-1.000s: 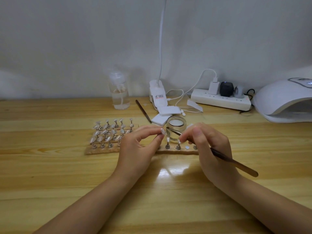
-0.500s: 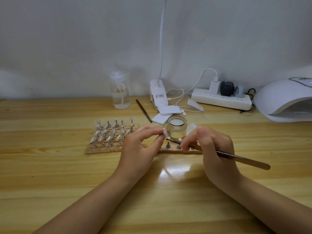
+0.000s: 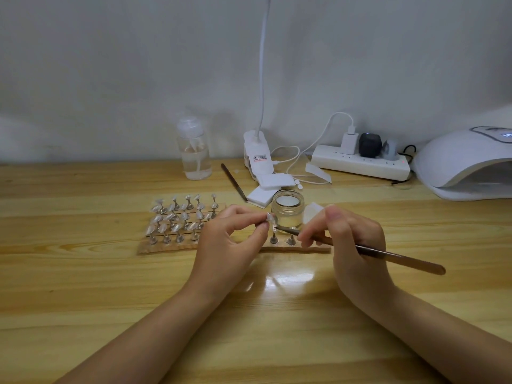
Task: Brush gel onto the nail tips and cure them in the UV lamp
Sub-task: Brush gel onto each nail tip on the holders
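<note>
Two hands meet over the middle of the wooden table (image 3: 83,273) in the head view. The left hand (image 3: 230,242) pinches a single clear nail tip (image 3: 270,217) between thumb and forefinger, the tip standing out just past the fingertips toward the right and sitting on a small metal stand whose stem drops below the pinch. The right hand (image 3: 349,245) holds a gel brush (image 3: 388,254) like a pen, fingers curled round its shaft; the brush head reaches left and touches, or all but touches, the underside of the held nail tip, while the long handle runs out to the right past the hand. Directly behind the two hands stands an open glass gel jar (image 3: 287,207). Under and beside the hands lies a brown holder board (image 3: 155,246); its left part carries rows of nail tips on stands (image 3: 180,217), and two bare stands (image 3: 282,239) sit just below the brush head. At the far right edge sits the white UV lamp (image 3: 465,162), well apart from the held tip. Near the wall stand a clear pump bottle (image 3: 194,153), a white clip lamp (image 3: 257,156) and a power strip (image 3: 360,163). A second brush (image 3: 234,182) lies beside white pads (image 3: 274,180).
</note>
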Available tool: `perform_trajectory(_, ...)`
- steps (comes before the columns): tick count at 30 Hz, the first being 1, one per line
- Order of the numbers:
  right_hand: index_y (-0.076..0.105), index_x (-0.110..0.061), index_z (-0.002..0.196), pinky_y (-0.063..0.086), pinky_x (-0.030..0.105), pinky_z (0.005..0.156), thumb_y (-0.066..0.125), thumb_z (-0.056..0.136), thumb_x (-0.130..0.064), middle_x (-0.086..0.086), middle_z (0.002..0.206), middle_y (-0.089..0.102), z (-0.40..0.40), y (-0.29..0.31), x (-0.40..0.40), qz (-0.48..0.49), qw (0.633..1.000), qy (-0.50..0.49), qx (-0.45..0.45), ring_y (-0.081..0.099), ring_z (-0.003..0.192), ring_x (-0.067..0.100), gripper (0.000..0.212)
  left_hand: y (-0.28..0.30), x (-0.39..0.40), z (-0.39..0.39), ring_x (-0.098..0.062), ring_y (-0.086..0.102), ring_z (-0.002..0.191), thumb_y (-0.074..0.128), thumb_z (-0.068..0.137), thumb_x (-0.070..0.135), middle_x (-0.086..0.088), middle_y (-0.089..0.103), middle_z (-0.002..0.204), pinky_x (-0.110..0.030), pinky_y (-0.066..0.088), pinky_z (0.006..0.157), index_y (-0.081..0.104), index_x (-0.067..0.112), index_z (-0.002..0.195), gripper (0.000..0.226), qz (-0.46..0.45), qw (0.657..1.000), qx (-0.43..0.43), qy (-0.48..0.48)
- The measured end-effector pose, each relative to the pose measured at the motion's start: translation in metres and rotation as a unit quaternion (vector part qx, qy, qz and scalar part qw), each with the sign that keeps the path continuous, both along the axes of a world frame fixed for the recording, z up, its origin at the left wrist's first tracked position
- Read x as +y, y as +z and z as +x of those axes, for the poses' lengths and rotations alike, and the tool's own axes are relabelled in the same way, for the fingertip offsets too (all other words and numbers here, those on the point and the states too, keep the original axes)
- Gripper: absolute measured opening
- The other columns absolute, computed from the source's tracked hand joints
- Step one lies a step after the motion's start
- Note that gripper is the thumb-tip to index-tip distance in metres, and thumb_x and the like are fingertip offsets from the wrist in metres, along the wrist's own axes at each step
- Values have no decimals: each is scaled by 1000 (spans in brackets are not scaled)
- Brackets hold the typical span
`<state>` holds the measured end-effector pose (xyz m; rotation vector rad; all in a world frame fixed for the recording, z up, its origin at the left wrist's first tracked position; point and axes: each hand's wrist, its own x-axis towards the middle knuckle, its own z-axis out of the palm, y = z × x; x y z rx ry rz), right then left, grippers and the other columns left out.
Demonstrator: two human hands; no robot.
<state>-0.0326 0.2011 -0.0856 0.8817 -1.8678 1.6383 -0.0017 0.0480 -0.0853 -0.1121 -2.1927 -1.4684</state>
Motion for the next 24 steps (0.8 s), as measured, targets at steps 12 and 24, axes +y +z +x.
perform_trajectory(12,61,-17,60,43,18,61,35,90,-26,-5,56,60,-3,-2,0,31,999,-2,6,57,57,3,40,-1,1,-1,0,57,80,68,77,4,11,62,80,-13,45,75,68,33,82,30,-28,999,15,13)
perform_trajectory(24,66,-16,80,46,11,48,33,86,-56,-5,56,66,-4,2,1,-79,994,22,-67,61,45,5,52,-1,0,0,3,60,77,70,76,7,15,65,79,-14,46,73,68,33,82,26,-34,998,60,-9)
